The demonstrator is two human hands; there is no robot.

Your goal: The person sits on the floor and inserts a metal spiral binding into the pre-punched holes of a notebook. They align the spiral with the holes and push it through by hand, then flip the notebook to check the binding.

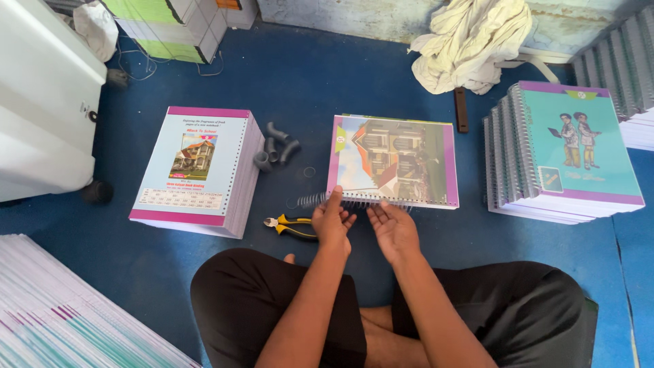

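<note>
Notebook (394, 161), house picture on its cover, lying flat on the blue floor (300, 82) straight ahead of crossed legs, punched edge turned toward the body so both hands can work it. Wire coil (320, 200) threaded along that near edge, its free end sticking out past the left corner. Left hand (332, 223) at that corner, fingers (336, 200) pinching the coil, seemingly to turn it through the holes. Right hand (393, 228) just beside, palm up, fingers (385, 212) loosely spread under the edge, touching or nearly touching the coil; probably steadying it. Pliers (289, 225), yellow-handled, on the floor just left of the left hand, within easy reach. Grey tubes (276, 146) and a small ring lying between notebook and loose stack (197, 170), which sits well to the left, holes facing right, not yet bound. Bound stack (562, 153) piled at the right, apart from the work. More sheets (61, 313) fanned at the near left corner. Cloth (473, 41) heaped at the far wall.
</note>
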